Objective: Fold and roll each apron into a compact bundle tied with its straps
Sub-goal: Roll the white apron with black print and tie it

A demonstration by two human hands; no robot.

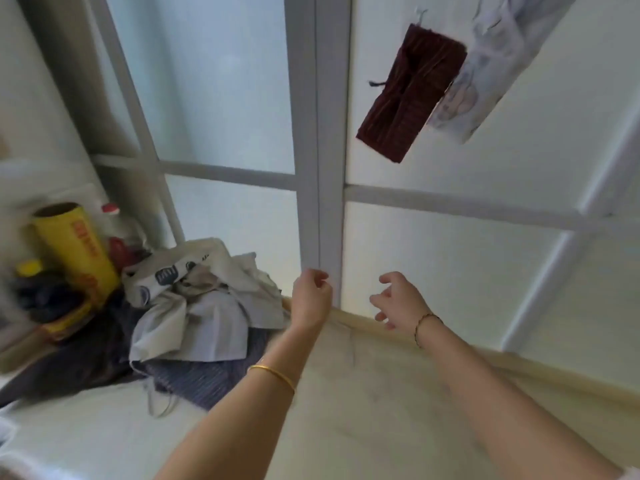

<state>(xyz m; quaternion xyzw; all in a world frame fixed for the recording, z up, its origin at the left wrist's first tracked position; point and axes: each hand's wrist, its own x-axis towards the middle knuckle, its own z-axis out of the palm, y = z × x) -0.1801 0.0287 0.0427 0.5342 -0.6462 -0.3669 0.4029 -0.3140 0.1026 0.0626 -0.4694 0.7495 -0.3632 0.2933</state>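
On my feed both bare arms reach up the middle of the frame. The left hand [311, 296] has its fingers curled in toward the palm, and I see nothing in them. The right hand [398, 303] is spread wide with its fingers slightly bent, also empty. Both hover apart over the pale, smooth surface [363, 393].

The crumpled heap of grey and cream cloth aprons [204, 306] lies at left of centre on that surface. It is soft and creased, with thin straps trailing below it and a dark striped layer underneath. The heap's left side is blurred and hard to read.

A yellow cardboard-cored roll [76, 251] stands at the left edge. At upper right, a dark red striped folded cloth [412, 95] hangs flat against the frosted glass panels [225, 98], just beside a pale printed cloth [485, 71] that the frame's top cuts off.
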